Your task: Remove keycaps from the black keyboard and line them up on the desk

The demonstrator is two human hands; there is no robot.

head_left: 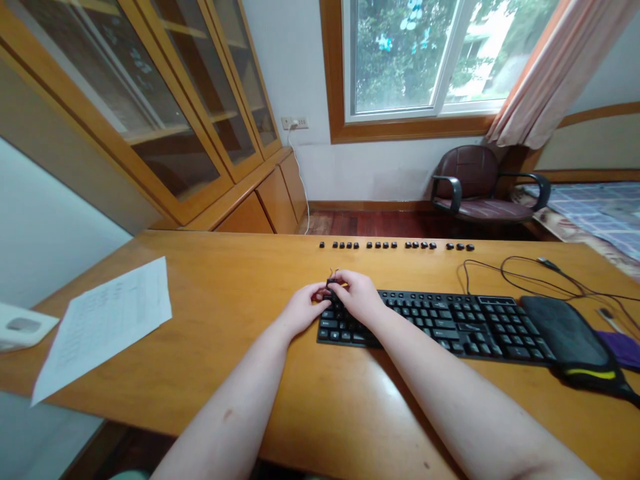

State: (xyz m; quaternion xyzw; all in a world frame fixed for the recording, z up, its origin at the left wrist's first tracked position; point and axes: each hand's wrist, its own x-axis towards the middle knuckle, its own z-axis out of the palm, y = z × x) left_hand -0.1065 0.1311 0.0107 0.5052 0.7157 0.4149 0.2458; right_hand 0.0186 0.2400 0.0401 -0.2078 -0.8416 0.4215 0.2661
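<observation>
Both my hands meet over the upper left corner of a black keyboard. My left hand is closed, its fingertips pinching at a small black keycap. My right hand curls in from the other side, its fingers shut on a keycap puller, of which two thin wire ends stick up past the fingertips. The rest of the puller is mostly hidden. Along the far edge of the desk, several loose black keycaps stand in a row of small groups.
A printed paper sheet lies on the wooden desk at the left, near a white object. Right of the keyboard are a black pouch, a purple cloth, a small brush-like tool and a looped cable.
</observation>
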